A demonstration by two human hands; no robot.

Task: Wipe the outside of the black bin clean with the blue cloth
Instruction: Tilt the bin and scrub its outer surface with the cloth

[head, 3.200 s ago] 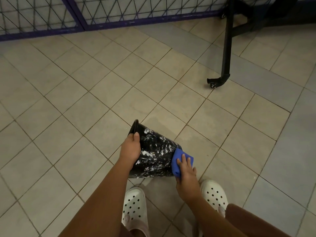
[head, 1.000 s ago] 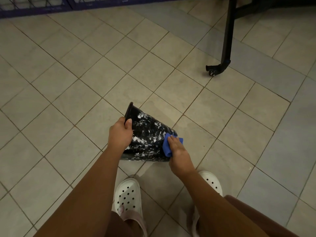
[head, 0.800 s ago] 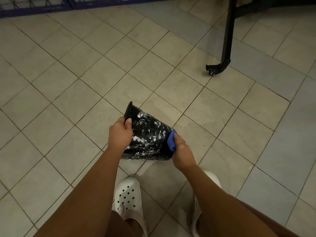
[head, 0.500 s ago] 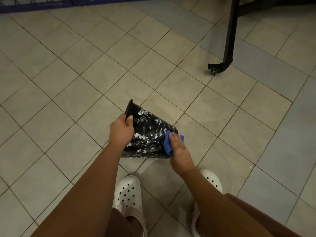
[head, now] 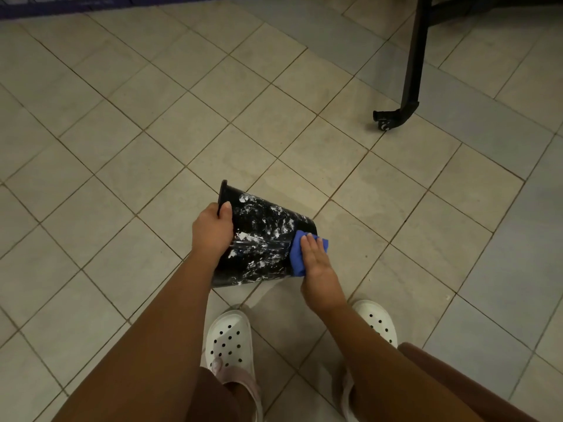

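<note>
The black bin (head: 262, 236) is held tipped on its side above the tiled floor, its rim to the upper left and its base to the right. White smears cover its outer wall. My left hand (head: 211, 231) grips the rim, thumb on the outside. My right hand (head: 315, 257) presses the folded blue cloth (head: 297, 254) flat against the bin's base end, fingers straight over the cloth.
A black metal leg with a caster foot (head: 393, 117) stands at the upper right. A purple-framed mesh fence base (head: 61, 4) runs along the top left. My two white clogs (head: 228, 339) are on the tiles just below the bin.
My right hand has rubbed the cloth back and forth over the bin's base end, now lying flat on it. My left hand keeps its grip on the rim.
</note>
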